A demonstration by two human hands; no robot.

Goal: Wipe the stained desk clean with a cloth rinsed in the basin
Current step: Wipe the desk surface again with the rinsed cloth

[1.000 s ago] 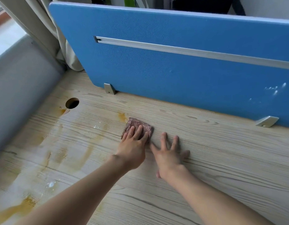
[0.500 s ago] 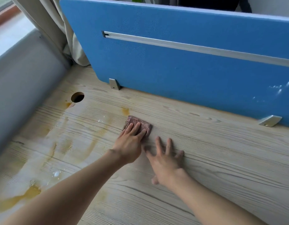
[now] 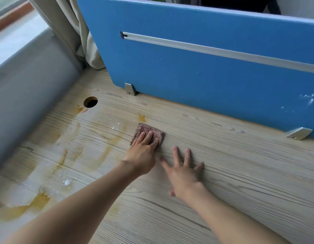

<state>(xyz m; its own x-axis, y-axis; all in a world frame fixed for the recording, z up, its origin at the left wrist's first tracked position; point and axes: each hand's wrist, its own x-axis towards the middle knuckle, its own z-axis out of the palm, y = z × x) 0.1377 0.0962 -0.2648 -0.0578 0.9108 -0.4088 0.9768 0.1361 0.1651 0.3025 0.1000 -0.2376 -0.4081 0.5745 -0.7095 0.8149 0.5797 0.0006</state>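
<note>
Shifted slightly leftward across the pale wood-grain desk [image 3: 240, 173] since a second ago: small folded brown-pink terry cloth [image 3: 149, 128], pinned flat under the straight fingers of the left hand [image 3: 141, 154], just short of an orange spot [image 3: 141, 118] toward the back edge by the blue fabric partition [image 3: 205, 76]. Flat on bare wood just beside, right hand [image 3: 183, 173], fingers spread, holding nothing. Likely soft, light, damp and prone to bunching, so best pressed from above across the middle, then dragged into the broad yellow-brown smears [image 3: 63, 159] toward the left edge.
</note>
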